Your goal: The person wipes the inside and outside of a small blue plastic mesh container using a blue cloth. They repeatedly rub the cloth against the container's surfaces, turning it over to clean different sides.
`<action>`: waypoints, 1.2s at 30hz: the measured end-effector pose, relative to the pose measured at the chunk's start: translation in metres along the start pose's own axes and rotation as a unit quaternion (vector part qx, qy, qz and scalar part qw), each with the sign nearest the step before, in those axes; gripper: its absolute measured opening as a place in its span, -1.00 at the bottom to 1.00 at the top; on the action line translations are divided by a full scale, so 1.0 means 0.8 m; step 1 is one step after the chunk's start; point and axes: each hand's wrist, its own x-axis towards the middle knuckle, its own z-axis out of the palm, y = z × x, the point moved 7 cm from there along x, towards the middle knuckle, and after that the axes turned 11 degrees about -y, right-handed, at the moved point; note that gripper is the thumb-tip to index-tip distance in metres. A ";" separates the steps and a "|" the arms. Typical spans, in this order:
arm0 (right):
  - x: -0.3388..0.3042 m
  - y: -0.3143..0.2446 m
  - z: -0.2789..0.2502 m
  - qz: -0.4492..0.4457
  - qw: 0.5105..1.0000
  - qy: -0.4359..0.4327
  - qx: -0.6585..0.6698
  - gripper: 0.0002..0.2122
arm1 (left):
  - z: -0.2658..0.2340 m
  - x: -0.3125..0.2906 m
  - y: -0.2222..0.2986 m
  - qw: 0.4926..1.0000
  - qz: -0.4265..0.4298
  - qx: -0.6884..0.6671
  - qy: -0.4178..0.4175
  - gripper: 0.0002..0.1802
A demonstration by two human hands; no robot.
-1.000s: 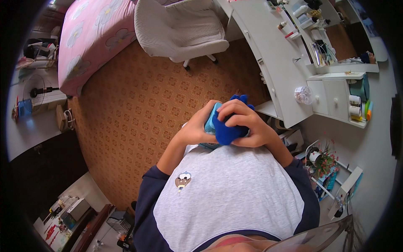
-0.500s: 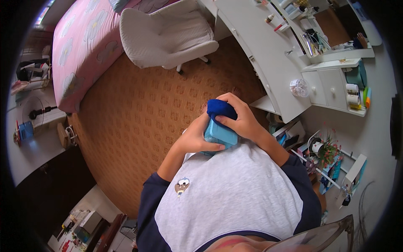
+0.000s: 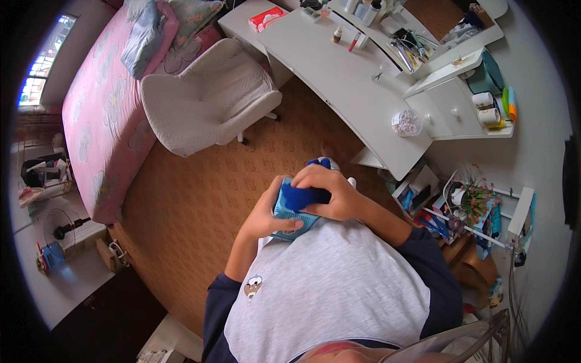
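My left hand (image 3: pixel 265 213) grips a light-blue box-shaped object (image 3: pixel 285 213) by its side, thumb along the near edge. A fine grid pattern covers part of the box; its exact kind I cannot make out. In my right hand (image 3: pixel 336 192) is a dark-blue cloth (image 3: pixel 298 197), bunched under the fingers and pressed on the box's upper face. The cloth hides much of that face. Both hands are in front of my grey shirt, close to the body.
A white swivel chair (image 3: pixel 206 100) stands ahead on the patterned brown floor (image 3: pixel 181 224). Left of it is a bed with a pink flowered cover (image 3: pixel 100 130). To the right runs a white dressing table (image 3: pixel 339 78) bearing a clear jar (image 3: pixel 407 123). A shelf rack with a flowering plant (image 3: pixel 475 196) stands nearer.
The box has shifted slightly left, and the cloth has slid from its far end across its upper face. My view has turned, showing more of the bed and window.
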 end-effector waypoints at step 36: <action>0.034 -0.022 -0.146 -0.130 0.960 -0.247 -0.039 -0.51 | 0.019 0.148 0.098 0.983 0.149 0.103 -0.018 -0.16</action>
